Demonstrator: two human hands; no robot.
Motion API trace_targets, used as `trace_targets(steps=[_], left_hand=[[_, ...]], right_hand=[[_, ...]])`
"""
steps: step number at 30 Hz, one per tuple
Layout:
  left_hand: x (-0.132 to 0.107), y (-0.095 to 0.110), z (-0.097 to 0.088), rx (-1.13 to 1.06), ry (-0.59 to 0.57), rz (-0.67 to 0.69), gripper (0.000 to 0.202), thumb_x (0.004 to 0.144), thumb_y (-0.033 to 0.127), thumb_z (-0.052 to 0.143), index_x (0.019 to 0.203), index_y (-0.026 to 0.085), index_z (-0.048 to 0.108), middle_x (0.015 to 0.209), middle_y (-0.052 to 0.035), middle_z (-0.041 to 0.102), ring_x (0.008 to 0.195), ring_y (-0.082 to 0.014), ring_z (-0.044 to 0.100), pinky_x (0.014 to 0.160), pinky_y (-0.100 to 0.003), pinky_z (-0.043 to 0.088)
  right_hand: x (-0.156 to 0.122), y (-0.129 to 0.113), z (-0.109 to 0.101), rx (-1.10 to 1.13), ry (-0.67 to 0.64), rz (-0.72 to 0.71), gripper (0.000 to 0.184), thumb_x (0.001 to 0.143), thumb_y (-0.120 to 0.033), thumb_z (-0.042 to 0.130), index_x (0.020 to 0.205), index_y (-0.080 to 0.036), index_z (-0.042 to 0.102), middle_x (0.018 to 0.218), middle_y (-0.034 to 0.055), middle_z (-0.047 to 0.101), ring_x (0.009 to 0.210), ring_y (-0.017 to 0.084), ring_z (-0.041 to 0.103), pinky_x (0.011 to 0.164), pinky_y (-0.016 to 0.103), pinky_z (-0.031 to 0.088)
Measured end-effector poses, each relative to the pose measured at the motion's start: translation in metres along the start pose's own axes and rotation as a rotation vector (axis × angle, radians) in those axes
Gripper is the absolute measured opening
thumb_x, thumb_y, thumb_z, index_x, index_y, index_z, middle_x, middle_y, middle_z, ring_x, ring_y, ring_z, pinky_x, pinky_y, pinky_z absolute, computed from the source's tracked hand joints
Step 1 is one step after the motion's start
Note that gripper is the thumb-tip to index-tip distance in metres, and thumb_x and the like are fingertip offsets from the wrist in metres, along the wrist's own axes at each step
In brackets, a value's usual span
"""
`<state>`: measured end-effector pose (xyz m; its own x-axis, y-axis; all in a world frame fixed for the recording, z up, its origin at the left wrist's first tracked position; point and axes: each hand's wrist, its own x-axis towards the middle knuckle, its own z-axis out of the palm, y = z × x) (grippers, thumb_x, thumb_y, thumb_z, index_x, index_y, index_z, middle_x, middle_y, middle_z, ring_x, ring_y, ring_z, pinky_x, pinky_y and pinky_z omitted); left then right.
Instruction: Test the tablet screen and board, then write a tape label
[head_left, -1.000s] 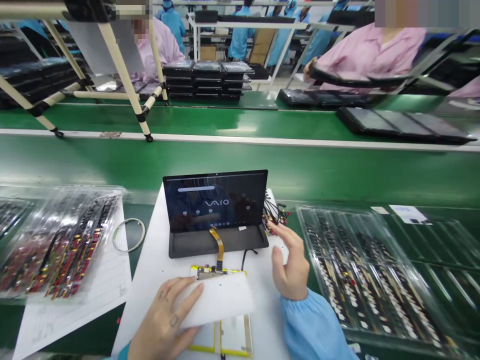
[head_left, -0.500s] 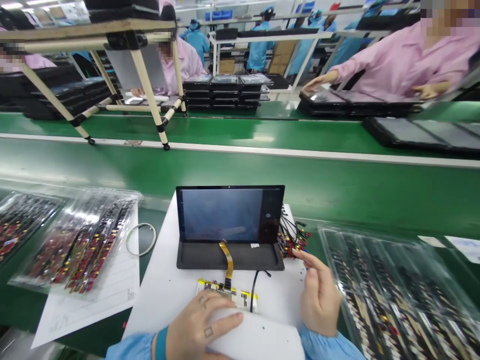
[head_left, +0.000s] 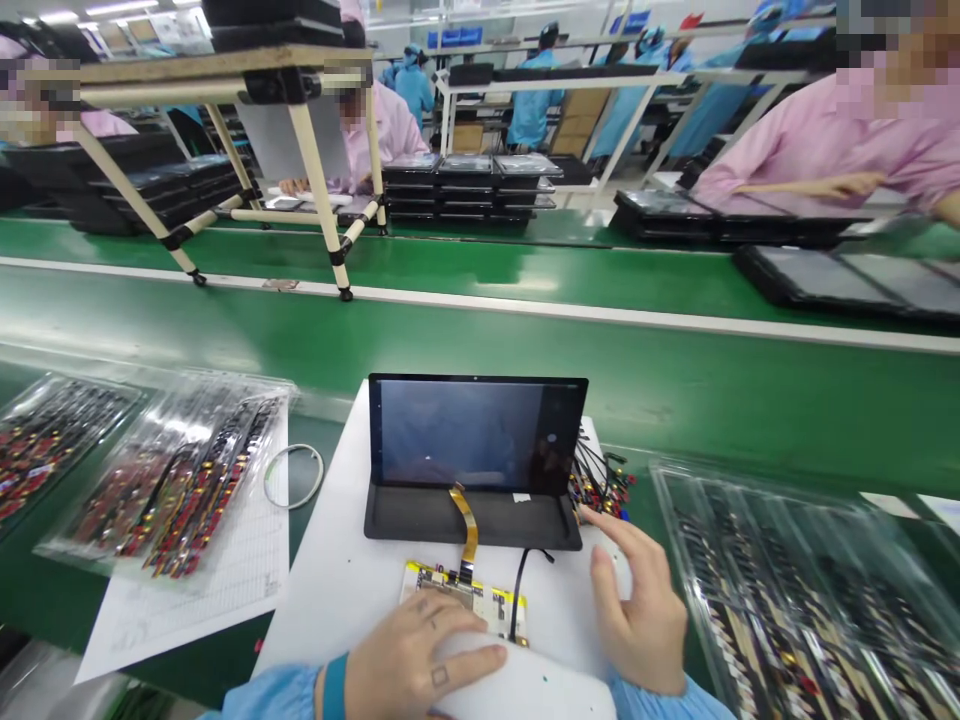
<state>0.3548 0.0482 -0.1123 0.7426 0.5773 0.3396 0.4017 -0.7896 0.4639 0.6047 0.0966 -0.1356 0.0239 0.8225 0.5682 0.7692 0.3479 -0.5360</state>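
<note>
Head view: the left hand (head_left: 420, 645) is laid, fingers loosely spread, over a circuit board (head_left: 496, 606) and white pad (head_left: 551, 688); whether either is gripped cannot be told. The right hand (head_left: 641, 605) is held partly open, its index fingertip placed by the right edge of a black tray (head_left: 427, 520). A lit screen (head_left: 465, 435) is propped in the tray, behind the board.

Left hand (head_left: 420, 645) on white slab (head_left: 551, 690), right hand (head_left: 643, 600) beside propped tablet (head_left: 457, 430)
</note>
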Motion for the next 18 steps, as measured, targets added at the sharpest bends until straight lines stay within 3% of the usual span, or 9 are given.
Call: trace_targets(steps=[4,7,11,14,18], left_hand=[[-0.002,0.000,0.003,0.003,0.019,0.020,0.052,0.094,0.048,0.017,0.128,0.016,0.038,0.107,-0.0131,0.058,0.098,-0.0217,0.053,0.084,-0.037,0.044],[0.000,0.000,0.001,0.012,0.072,0.035,0.048,0.095,0.043,0.020,0.129,0.016,0.040,0.105,-0.0127,0.059,0.097,-0.0205,0.054,0.083,-0.036,0.044],[0.003,-0.001,-0.003,0.045,0.162,0.059,0.033,0.095,0.024,0.035,0.126,0.018,0.043,0.100,-0.0087,0.062,0.093,-0.0164,0.057,0.082,-0.030,0.046],[0.001,-0.002,-0.004,0.066,0.231,0.084,0.030,0.094,0.023,0.039,0.122,0.016,0.049,0.096,-0.0091,0.062,0.090,-0.0164,0.059,0.080,-0.029,0.048],[-0.003,-0.003,-0.003,0.118,0.328,0.112,0.027,0.089,0.022,0.050,0.116,0.017,0.055,0.092,-0.0081,0.064,0.084,-0.0155,0.061,0.077,-0.028,0.051]], right_hand=[[0.009,-0.010,0.004,-0.046,-0.186,-0.189,0.041,0.090,-0.030,0.041,0.129,-0.017,0.040,0.122,0.0096,0.049,0.115,0.024,0.042,0.092,0.038,0.035],[0.023,-0.021,0.011,-0.101,-0.280,-0.304,0.044,0.090,-0.031,0.042,0.131,-0.015,0.038,0.126,0.0123,0.045,0.120,0.026,0.037,0.091,0.039,0.036],[0.045,-0.035,0.017,-0.109,-0.252,-0.537,0.048,0.092,-0.026,0.037,0.137,-0.014,0.027,0.120,0.0093,0.052,0.118,0.024,0.038,0.086,0.036,0.039],[0.060,-0.038,0.016,-0.071,-0.085,-0.486,0.052,0.092,-0.023,0.037,0.140,-0.020,0.017,0.119,0.0068,0.053,0.117,0.022,0.039,0.085,0.036,0.040],[0.076,-0.026,0.015,-0.092,0.046,-0.288,0.052,0.090,-0.023,0.040,0.139,-0.023,0.021,0.123,0.0078,0.049,0.119,0.024,0.038,0.091,0.041,0.038]])
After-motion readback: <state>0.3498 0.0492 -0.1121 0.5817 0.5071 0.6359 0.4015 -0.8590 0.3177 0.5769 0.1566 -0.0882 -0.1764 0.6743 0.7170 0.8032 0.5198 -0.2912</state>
